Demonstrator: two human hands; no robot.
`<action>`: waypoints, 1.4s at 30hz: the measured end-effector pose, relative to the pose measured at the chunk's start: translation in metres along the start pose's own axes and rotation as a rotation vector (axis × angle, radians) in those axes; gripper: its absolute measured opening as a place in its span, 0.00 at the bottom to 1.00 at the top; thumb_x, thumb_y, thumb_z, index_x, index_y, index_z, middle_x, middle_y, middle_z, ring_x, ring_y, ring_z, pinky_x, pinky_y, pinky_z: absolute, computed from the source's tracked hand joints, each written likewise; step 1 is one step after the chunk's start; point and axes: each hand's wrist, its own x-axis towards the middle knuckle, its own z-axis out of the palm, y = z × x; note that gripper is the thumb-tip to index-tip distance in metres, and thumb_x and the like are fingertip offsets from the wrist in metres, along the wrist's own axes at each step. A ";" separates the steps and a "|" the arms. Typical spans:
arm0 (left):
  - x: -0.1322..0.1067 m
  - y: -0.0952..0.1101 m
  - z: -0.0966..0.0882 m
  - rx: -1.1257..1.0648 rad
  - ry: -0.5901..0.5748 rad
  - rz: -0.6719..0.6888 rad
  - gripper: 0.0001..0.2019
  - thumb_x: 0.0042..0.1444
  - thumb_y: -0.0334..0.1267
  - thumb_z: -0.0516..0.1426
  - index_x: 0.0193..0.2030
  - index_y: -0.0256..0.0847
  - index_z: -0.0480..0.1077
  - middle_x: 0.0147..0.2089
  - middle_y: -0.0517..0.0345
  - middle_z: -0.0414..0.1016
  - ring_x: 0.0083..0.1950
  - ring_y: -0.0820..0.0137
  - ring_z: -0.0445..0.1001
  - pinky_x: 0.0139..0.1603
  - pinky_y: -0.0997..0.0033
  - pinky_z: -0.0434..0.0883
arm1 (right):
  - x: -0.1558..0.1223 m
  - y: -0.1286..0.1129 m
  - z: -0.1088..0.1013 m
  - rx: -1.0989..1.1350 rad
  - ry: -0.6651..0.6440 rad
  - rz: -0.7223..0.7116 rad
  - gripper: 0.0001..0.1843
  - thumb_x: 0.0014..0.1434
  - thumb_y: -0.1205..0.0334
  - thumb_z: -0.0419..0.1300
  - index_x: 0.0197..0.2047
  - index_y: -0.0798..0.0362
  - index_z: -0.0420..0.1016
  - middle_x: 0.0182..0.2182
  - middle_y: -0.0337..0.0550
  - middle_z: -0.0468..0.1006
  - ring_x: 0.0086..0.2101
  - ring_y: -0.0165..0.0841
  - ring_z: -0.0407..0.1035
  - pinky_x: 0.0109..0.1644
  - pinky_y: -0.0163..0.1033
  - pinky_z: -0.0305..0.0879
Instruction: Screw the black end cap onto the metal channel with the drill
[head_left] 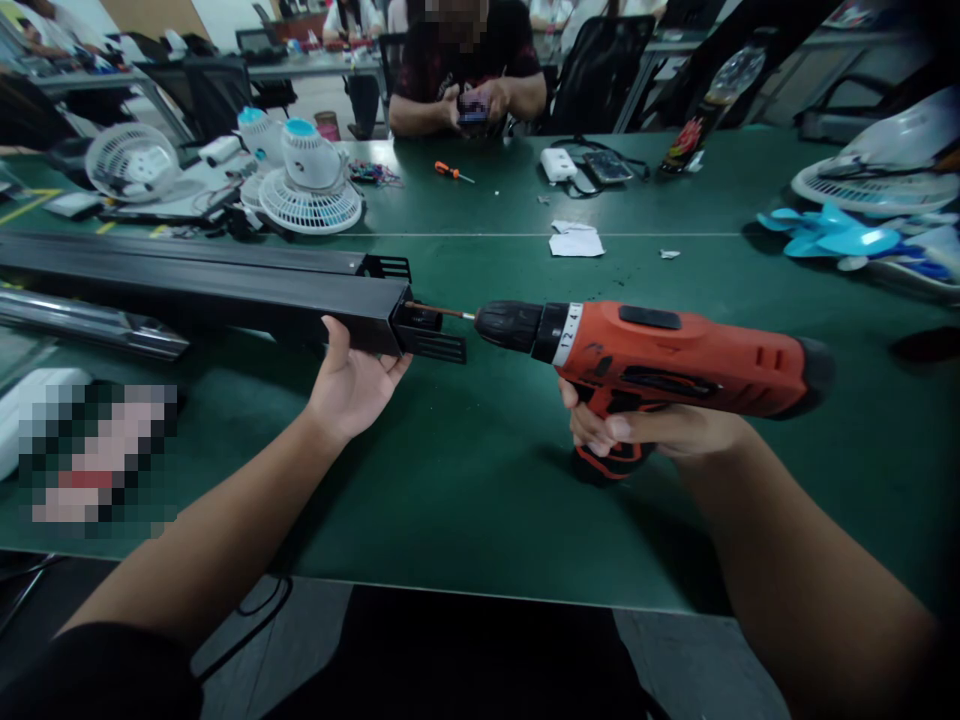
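My right hand (622, 425) is wrapped round the grip of an orange and black cordless drill (675, 350). A long thin bit (442, 311) runs from the drill's chuck into the open end of a black rectangular metal tube (300, 300). Whether its tip meets a screw is hidden inside. Under that end, my left hand (356, 385) supports the tube, thumb on its near side and fingers beneath. Slotted black tabs (435, 343) stick out from the tube's end. A second black tube (247, 255) lies just behind it.
A shiny metal tube (90, 320) lies at the left. Fan parts (311, 200), an orange screwdriver (450, 171), white paper (576, 240) and blue fan blades (832, 232) rest on the green table (465, 500). Across it sits a person (469, 90) holding a phone.
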 end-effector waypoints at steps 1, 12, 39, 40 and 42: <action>0.000 0.000 0.000 -0.006 -0.004 -0.001 0.37 0.79 0.74 0.56 0.84 0.60 0.73 0.75 0.57 0.87 0.82 0.56 0.79 0.75 0.60 0.80 | 0.000 0.000 0.000 -0.004 -0.003 -0.003 0.19 0.65 0.49 0.84 0.53 0.48 0.91 0.25 0.35 0.82 0.25 0.34 0.78 0.33 0.38 0.81; 0.000 -0.001 0.004 0.054 0.036 0.025 0.39 0.75 0.76 0.59 0.80 0.54 0.77 0.77 0.53 0.85 0.86 0.51 0.73 0.74 0.59 0.81 | -0.003 0.004 -0.007 -0.046 -0.011 -0.020 0.20 0.65 0.48 0.84 0.54 0.48 0.91 0.27 0.36 0.83 0.25 0.34 0.77 0.33 0.41 0.83; 0.001 0.000 -0.002 -0.014 0.009 -0.013 0.33 0.78 0.72 0.59 0.77 0.55 0.79 0.72 0.58 0.88 0.79 0.57 0.81 0.71 0.61 0.81 | -0.004 0.001 -0.008 -0.073 0.009 0.008 0.22 0.64 0.46 0.85 0.53 0.50 0.90 0.29 0.39 0.84 0.25 0.34 0.79 0.34 0.42 0.84; 0.001 0.000 -0.002 -0.014 0.012 -0.011 0.33 0.79 0.73 0.58 0.76 0.55 0.80 0.72 0.58 0.88 0.79 0.57 0.81 0.70 0.61 0.81 | -0.005 0.002 -0.009 -0.073 0.010 0.010 0.23 0.64 0.46 0.85 0.53 0.50 0.90 0.29 0.39 0.84 0.26 0.34 0.79 0.34 0.42 0.84; 0.001 -0.001 -0.002 -0.002 0.023 -0.002 0.34 0.79 0.74 0.57 0.75 0.54 0.80 0.73 0.57 0.87 0.81 0.55 0.79 0.71 0.60 0.81 | -0.006 0.003 -0.010 -0.074 0.011 0.014 0.23 0.64 0.46 0.85 0.53 0.50 0.90 0.30 0.40 0.84 0.26 0.35 0.79 0.35 0.42 0.84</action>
